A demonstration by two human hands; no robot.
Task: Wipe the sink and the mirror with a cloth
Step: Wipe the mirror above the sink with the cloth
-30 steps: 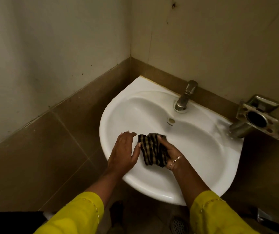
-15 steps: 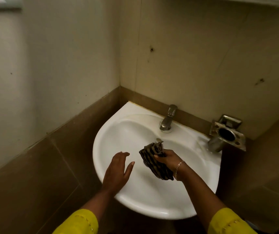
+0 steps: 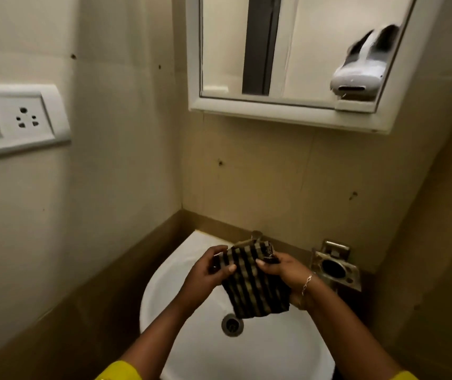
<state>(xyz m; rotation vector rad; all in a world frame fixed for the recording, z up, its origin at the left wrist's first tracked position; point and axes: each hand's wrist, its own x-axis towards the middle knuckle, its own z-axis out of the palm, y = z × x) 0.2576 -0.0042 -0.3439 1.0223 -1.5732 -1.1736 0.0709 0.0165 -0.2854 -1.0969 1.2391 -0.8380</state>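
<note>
A dark checked cloth (image 3: 255, 283) hangs in the air above the white corner sink (image 3: 170, 286). My left hand (image 3: 208, 272) grips its upper left edge. My right hand (image 3: 288, 270), with a thin bracelet on the wrist, grips the upper right edge. The cloth hides most of the tap; only its tip (image 3: 256, 235) shows. The sink's drain (image 3: 231, 324) is visible just below the cloth. A white-framed mirror (image 3: 288, 48) hangs on the wall above, well above both hands.
A metal holder (image 3: 334, 267) is fixed to the wall right of the sink. A white switch and socket plate (image 3: 19, 122) sits on the left wall. A white device (image 3: 356, 78) shows in the mirror's lower right. Brown tiles surround the sink.
The view has tilted up, bringing the mirror and socket into sight. The cloth has risen off the basin, and my left hand, free before, now holds it together with my right.
</note>
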